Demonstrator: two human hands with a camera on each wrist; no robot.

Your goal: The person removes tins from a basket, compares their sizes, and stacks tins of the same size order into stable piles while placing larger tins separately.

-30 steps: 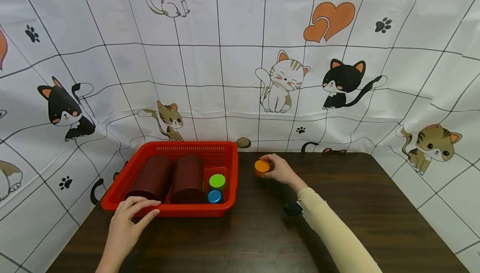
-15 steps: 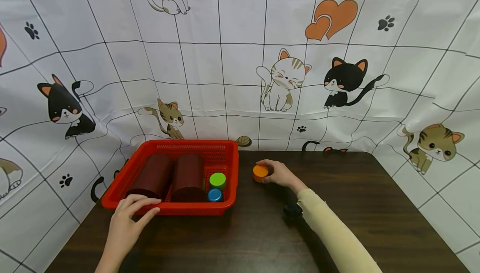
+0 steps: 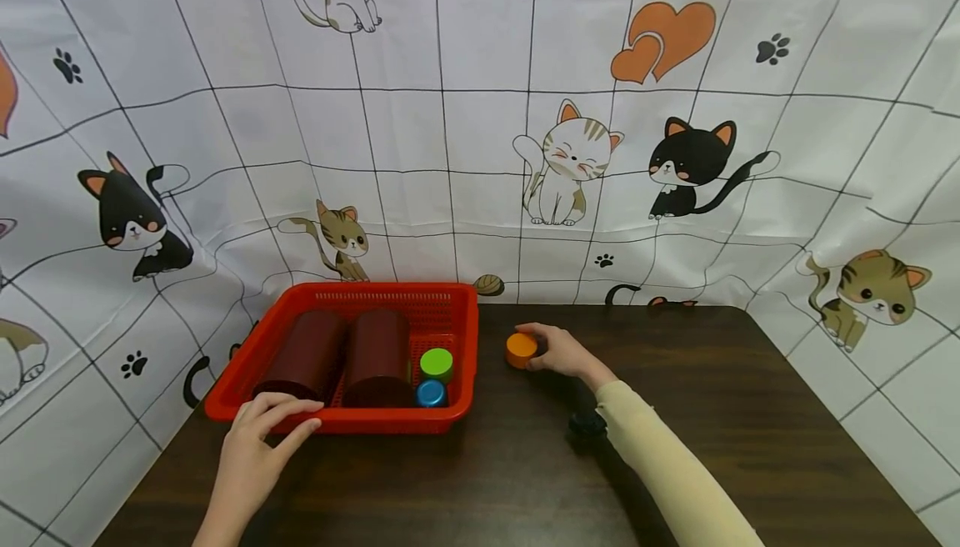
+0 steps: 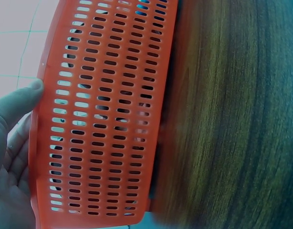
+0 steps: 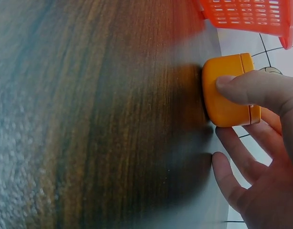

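My right hand [image 3: 562, 353] holds a small orange lidded container [image 3: 521, 350] at the table's far side, right of the basket. In the right wrist view the thumb lies against the side of the container [image 5: 227, 98], with fingers behind it; its base is right at the tabletop. My left hand [image 3: 251, 455] grips the near rim of a red plastic basket [image 3: 360, 422], thumb outside and fingers over the edge. Inside the basket lie two dark brown cylinders [image 3: 306, 355], and at its right end are a green-topped container [image 3: 437, 362] and a blue-topped one [image 3: 431, 393].
The dark wooden table [image 3: 675, 447] extends to the right and front. A white curtain [image 3: 480, 130] printed with cats hangs around its back and sides. A small black device [image 3: 587, 424] sits under my right wrist.
My right hand has brought the orange container slightly down and toward me, onto the table, and has barely moved since half a second ago. The left hand stays at the basket's rim.
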